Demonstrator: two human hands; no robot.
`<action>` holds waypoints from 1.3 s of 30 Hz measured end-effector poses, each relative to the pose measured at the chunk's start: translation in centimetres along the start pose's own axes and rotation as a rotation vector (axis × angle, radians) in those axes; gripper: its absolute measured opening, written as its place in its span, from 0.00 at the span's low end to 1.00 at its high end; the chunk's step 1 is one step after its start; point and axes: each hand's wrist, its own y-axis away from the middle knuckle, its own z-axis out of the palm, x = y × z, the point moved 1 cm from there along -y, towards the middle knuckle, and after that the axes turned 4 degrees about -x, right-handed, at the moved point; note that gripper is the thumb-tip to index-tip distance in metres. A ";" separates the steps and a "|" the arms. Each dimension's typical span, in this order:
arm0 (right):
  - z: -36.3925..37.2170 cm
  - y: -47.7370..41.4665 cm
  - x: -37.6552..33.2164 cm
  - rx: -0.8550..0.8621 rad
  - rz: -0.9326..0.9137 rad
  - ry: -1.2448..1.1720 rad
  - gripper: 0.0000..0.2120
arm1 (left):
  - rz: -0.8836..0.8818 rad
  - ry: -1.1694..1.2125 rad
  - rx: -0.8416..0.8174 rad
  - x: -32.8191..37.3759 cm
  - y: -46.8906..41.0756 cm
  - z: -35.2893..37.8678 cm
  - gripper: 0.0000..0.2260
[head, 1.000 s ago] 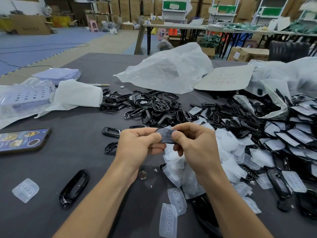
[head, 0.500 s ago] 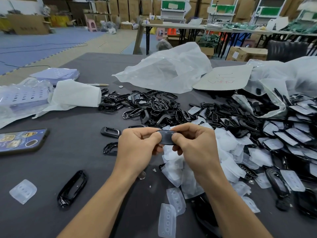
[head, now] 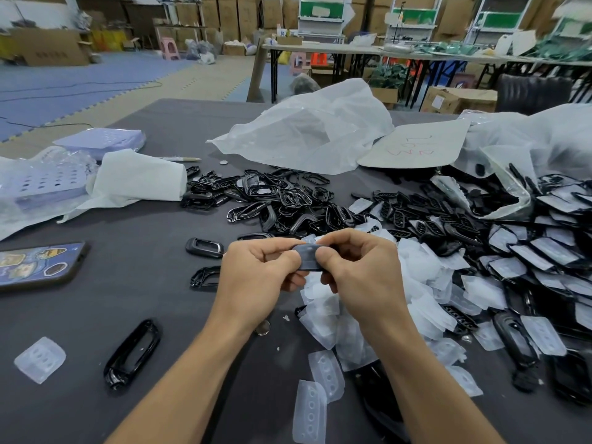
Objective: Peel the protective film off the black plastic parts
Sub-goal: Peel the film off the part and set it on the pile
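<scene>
Both hands hold one small black plastic part point(head: 308, 257) up over the table's middle. My left hand point(head: 256, 277) pinches its left end and my right hand point(head: 358, 270) pinches its right end, thumbs on the filmed face. Behind them lies a heap of bare black frames point(head: 278, 200). To the right spreads a pile of black parts with film on them point(head: 525, 257). Under and beside my right hand sits a mound of peeled translucent films point(head: 416, 283).
A phone point(head: 35, 262) lies at the left edge, with white paper point(head: 137, 181) and bagged sheets behind it. Loose black frames point(head: 133, 354) point(head: 204, 247) and a stray film point(head: 40, 358) dot the dark table. Plastic bags point(head: 307, 129) and a cardboard sheet point(head: 413, 149) lie at the back.
Both hands keep their pinch on the same part in the same place; the fingers have shifted only slightly.
</scene>
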 end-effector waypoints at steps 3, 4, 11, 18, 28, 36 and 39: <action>-0.1 -0.1 -0.1 -0.016 0.006 -0.038 0.12 | -0.007 -0.018 0.002 0.0 0.0 -0.1 0.11; 0.0 -0.1 -0.1 -0.024 0.011 -0.051 0.12 | -0.012 -0.009 0.004 0.0 0.0 -0.1 0.11; 0.3 0.1 -0.2 -0.031 0.019 -0.011 0.09 | 0.003 -0.034 0.067 0.0 0.1 0.0 0.12; 0.6 0.2 0.0 -0.039 -0.048 0.126 0.12 | 0.011 -0.063 0.121 0.1 0.3 0.3 0.12; 0.4 0.1 -0.1 -0.088 -0.019 -0.028 0.17 | 0.025 -0.020 0.108 0.8 0.4 0.5 0.19; 0.3 0.1 -0.2 -0.110 -0.027 -0.113 0.13 | 0.005 0.019 0.119 0.6 0.1 0.4 0.20; 0.2 0.3 -0.3 -0.131 -0.051 -0.051 0.16 | 0.003 0.041 0.104 0.6 0.1 0.3 0.20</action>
